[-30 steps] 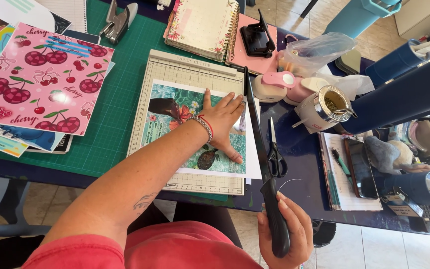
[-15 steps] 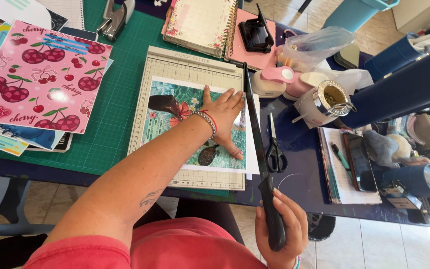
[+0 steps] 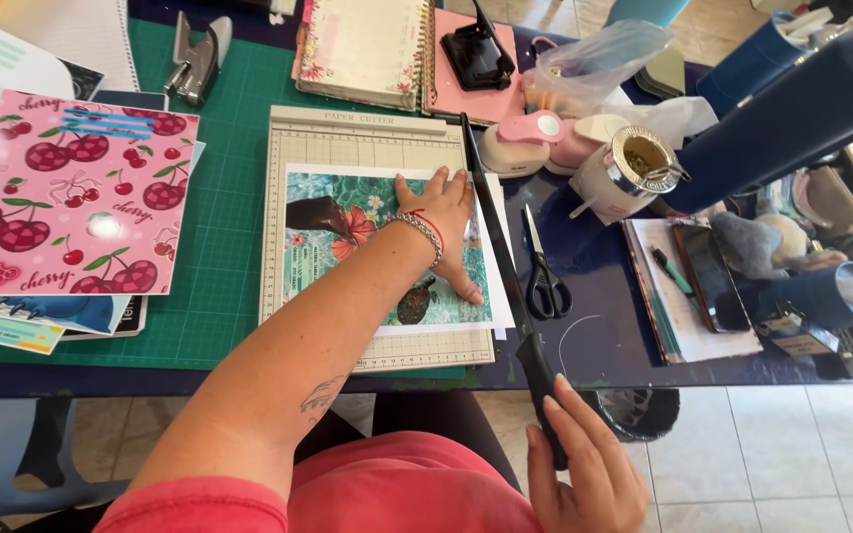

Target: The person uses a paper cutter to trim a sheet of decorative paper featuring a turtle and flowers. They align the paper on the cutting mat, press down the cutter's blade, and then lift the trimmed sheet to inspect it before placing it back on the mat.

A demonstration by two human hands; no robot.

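The left hand (image 3: 443,222) lies flat, fingers spread, on a colourful printed sheet (image 3: 348,247) that sits on the bed of a cream paper cutter (image 3: 348,133); its grip is fully open, pressing down rather than holding anything. The right hand (image 3: 580,464) is below the edge of the surface, its grip closed around the black handle at the near end of the cutter's long blade arm (image 3: 496,247), which runs along the cutter's right side, just beside the sheet's right edge (whether the blade touches the paper cannot be told). The cutter rests on a green cutting mat (image 3: 229,197). Black scissors (image 3: 543,271) lie just right of the blade arm on the dark blue surface (image 3: 604,336). A pink cherry-patterned paper (image 3: 61,197) lies at the mat's left side, well apart from the hands.
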